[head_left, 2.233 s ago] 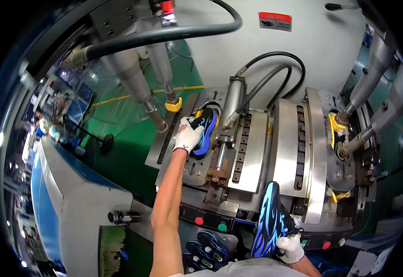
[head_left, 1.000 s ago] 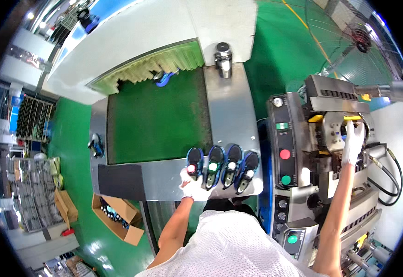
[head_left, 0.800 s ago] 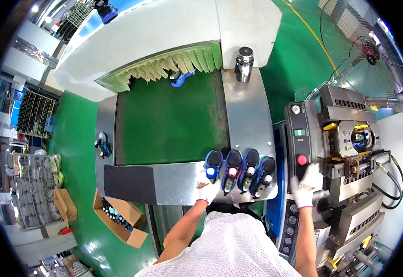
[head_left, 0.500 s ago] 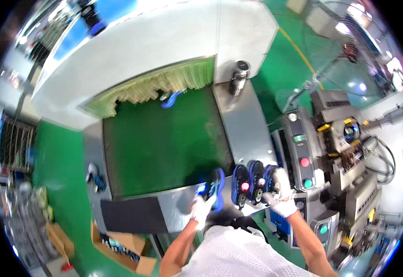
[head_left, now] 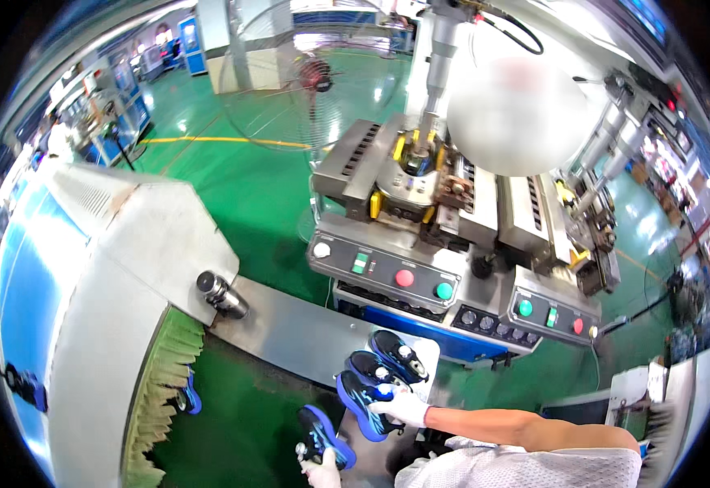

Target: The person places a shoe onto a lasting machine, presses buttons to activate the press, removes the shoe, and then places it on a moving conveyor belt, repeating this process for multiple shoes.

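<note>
My left hand (head_left: 322,469), in a white glove, grips a black sports shoe (head_left: 321,435) with a blue sole at the near end of the green conveyor belt. The shoe is tilted and its far end points away from me. My right hand (head_left: 404,406), also gloved, has its fingers closed at the opening of a second such shoe (head_left: 360,407); part of the grip is hidden. Beyond it two more black shoes lie side by side, a middle shoe (head_left: 368,368) and a far shoe (head_left: 395,351), on a pale board (head_left: 427,355).
A machine with a button panel (head_left: 383,271) stands ahead, beside a second panel (head_left: 557,311). A metal flask (head_left: 221,294) stands on the grey ledge (head_left: 290,325). At left, a fringed curtain (head_left: 163,382) hangs from a white housing (head_left: 102,358), with a blue-soled shoe (head_left: 189,394) below it.
The view has swung to the right, toward the machine. My right hand has left the farthest shoe and moved to the nearest one in the row. My left hand stays on its shoe.
</note>
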Demonstrator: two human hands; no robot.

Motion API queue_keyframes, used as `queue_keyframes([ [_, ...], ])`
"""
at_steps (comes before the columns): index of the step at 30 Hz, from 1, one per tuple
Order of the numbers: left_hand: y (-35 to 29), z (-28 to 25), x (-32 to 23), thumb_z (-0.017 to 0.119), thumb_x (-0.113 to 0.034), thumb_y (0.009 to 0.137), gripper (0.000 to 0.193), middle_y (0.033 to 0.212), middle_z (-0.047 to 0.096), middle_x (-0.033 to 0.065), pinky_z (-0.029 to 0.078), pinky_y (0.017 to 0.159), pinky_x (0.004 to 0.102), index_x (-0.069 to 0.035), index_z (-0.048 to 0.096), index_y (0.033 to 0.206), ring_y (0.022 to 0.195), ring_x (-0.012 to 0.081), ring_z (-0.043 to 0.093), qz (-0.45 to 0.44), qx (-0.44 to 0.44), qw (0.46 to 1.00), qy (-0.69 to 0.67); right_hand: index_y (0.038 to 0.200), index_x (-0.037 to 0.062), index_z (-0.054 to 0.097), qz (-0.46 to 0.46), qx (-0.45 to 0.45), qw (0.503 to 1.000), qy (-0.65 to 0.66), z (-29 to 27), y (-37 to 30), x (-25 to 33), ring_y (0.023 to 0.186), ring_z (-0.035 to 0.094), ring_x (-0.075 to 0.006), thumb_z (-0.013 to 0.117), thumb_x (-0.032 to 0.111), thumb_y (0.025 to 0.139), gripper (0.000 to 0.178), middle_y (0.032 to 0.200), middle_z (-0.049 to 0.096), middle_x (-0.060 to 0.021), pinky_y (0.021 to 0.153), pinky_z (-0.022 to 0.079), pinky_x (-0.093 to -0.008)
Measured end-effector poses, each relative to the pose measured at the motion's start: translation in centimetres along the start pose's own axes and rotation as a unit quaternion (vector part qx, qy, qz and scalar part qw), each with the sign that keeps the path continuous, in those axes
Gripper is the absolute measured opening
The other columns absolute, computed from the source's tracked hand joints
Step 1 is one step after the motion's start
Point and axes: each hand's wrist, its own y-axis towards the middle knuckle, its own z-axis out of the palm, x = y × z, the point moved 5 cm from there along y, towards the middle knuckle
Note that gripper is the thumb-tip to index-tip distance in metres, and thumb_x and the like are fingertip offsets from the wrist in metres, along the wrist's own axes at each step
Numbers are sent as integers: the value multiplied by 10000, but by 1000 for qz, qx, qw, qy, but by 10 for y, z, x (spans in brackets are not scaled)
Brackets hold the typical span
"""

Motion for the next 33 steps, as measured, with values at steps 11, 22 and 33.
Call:
queue_keyframes([
  [11, -156, 156, -195, 793, -445, 832, 920, 1385, 552, 271, 455, 1066, 445, 115, 396, 1445, 1245, 397, 575, 325, 297, 883, 165, 1337, 111, 609, -85, -302, 885, 345, -151, -205, -91, 636, 581, -82, 792, 372, 827, 602, 912, 676, -3, 541, 490, -264],
  [22, -521, 338, -194, 823, -367, 804, 787, 1256, 651, 216, 488, 993, 416, 57, 485, 1375, 1143, 303, 642, 518, 585, 525, 337, 1365, 88, 548, -170, -721, 312, 595, -163, -521, -307, 659, 583, -97, 778, 171, 843, 576, 947, 641, -29, 486, 436, -267],
  [33, -846, 567, -60, 656, -191, 891, 662, 1394, 539, 243, 437, 1073, 423, 7, 415, 1475, 1278, 342, 554, 607, 732, 275, 138, 1505, 19, 381, 228, -896, 249, 288, -231, -699, -509, 1275, 561, -442, 723, 272, 868, 766, 1359, 577, -304, 1068, 439, -462],
])
